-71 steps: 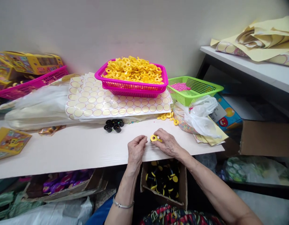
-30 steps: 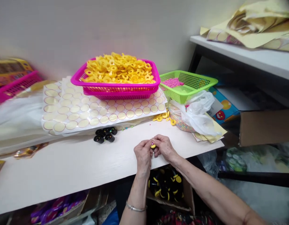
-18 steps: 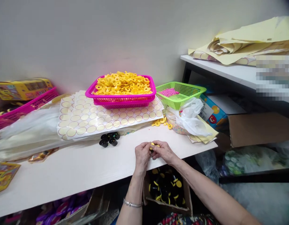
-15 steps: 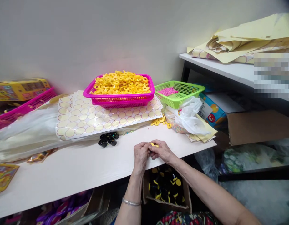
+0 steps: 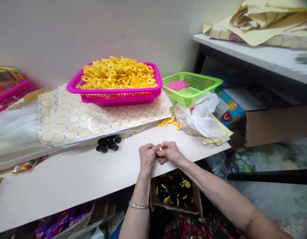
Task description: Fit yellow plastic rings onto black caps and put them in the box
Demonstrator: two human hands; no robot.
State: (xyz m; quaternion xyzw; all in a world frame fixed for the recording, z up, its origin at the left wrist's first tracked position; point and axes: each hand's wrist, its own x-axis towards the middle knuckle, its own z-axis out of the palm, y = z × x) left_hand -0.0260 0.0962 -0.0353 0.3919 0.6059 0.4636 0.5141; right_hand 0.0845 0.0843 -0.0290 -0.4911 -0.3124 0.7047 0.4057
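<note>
**A:** ok what's actually in those fingers? Just below and right of the middle I get a yellow speck.

**B:** Yeah, a small yellow piece (image 5: 160, 149). The right hand (image 5: 170, 153) pinches it between thumb and fingers. The left hand (image 5: 147, 156) has its fingertips bunched right up against it, but I can't tell if they grip it or just press. Most of the piece is hidden, so no clue on its full shape.

**A:** And the box below them?

**B:** Cardboard box (image 5: 197, 200), bottom centre, partly under the edge of the white table (image 5: 76, 176). Black-and-yellow pieces (image 5: 173, 194) are jumbled in it, too dark to count. A bunch of black caps (image 5: 108, 143) sits on the table left of the hands, some covering others.

**A:** Pink basket up top?

**B:** Pink basket (image 5: 113, 90), upper centre, heaped with yellow ring parts (image 5: 118, 73), so its floor is hidden. The green basket (image 5: 205, 81) to its right has pink bits (image 5: 177, 85) in it. The knotted plastic bag (image 5: 199, 116) in front blurs whatever's inside.

**A:** Edges?

**B:** Yellow package (image 5: 7, 79), upper left, is cut off by the frame. The purple things (image 5: 61, 221) at lower left are half under the table, can't make them out.
</note>
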